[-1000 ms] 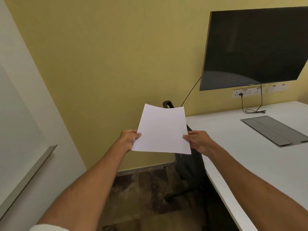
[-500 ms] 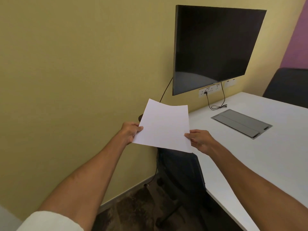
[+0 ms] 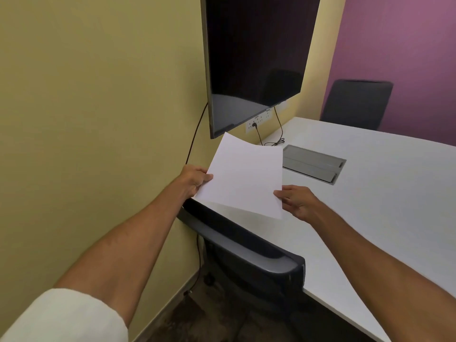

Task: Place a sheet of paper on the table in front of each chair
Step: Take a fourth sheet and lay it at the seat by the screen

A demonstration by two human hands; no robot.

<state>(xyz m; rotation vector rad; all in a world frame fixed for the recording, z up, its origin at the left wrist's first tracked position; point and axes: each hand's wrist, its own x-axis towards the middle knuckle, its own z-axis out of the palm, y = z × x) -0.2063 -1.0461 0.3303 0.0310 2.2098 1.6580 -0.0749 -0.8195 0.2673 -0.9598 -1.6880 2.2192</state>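
Broadly, from the biggest thing down to the smallest:

Yellow wall (image 3: 98, 107): fills the left half of the view and meets a purple wall (image 3: 407, 45) at the far right.

Table (image 3: 394, 206): white top, running from the yellow wall toward the lower right; its near edge crosses the view on a slant.

Screen (image 3: 254, 58): dark and switched off, mounted on the yellow wall above the far end of the table; a cable hangs from its left edge down the wall.

Near chair (image 3: 246, 250): dark, its backrest top pushed up against the near edge of the table, just below the sheet.

Far chair (image 3: 357, 104): dark, standing on the opposite side of the table, in front of the purple wall.

Sheet of paper (image 3: 244, 176): plain white, held in the air above the table's near corner, over the spot in front of the near chair; tilted, far edge higher, its shadow falling on the tabletop beneath.

Grey hatch (image 3: 313, 164): flat panel set into the tabletop, just beyond the sheet's right edge.

Left hand (image 3: 195, 178): fingers closed on the sheet's left edge, thumb on top.

Right hand (image 3: 296, 201): pinching the sheet near its lower right corner, thumb on top, other fingers hidden underneath.

Wall socket (image 3: 257, 120): below the screen, one black plug in it, its cable coiled on the table.
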